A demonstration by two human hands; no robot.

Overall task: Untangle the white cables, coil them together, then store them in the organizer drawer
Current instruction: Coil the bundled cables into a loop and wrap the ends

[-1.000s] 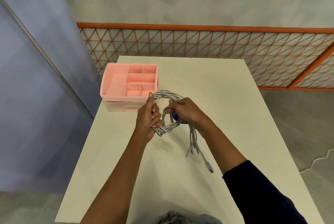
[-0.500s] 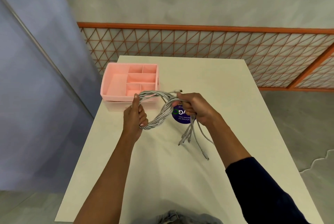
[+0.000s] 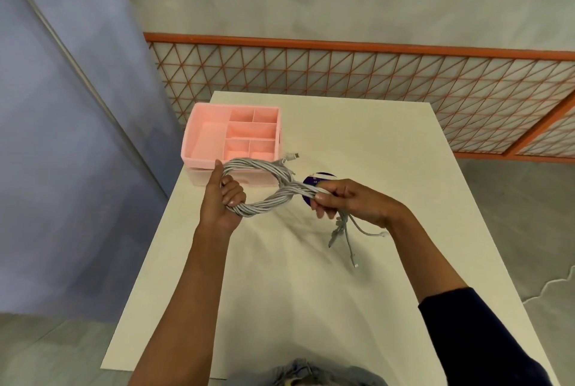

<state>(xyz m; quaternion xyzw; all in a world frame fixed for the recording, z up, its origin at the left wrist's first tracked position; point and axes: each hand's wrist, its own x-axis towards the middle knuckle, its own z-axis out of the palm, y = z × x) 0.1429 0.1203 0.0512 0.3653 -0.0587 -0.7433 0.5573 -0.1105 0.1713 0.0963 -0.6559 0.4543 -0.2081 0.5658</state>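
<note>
A bundle of white cables (image 3: 273,198) forms a loop held above the white table (image 3: 357,142). My left hand (image 3: 222,195) grips the loop's left side, thumb up. My right hand (image 3: 345,202) grips the bundle where the strands cross, and several loose ends with plugs hang below it. One plug end sticks out toward the pink organizer (image 3: 231,138), which stands at the table's far left with its open compartments facing up and a drawer front below, partly hidden by the loop.
A round dark blue sticker (image 3: 314,180) lies on the table behind my right hand. An orange lattice railing (image 3: 373,74) runs behind the table. A blue-grey wall panel stands to the left. Floor lies to the right.
My hands have moved apart, stretching the coil from a tight round loop into a longer, flatter one. My right hand has shifted right along the bundle, and the dangling ends are shorter.
</note>
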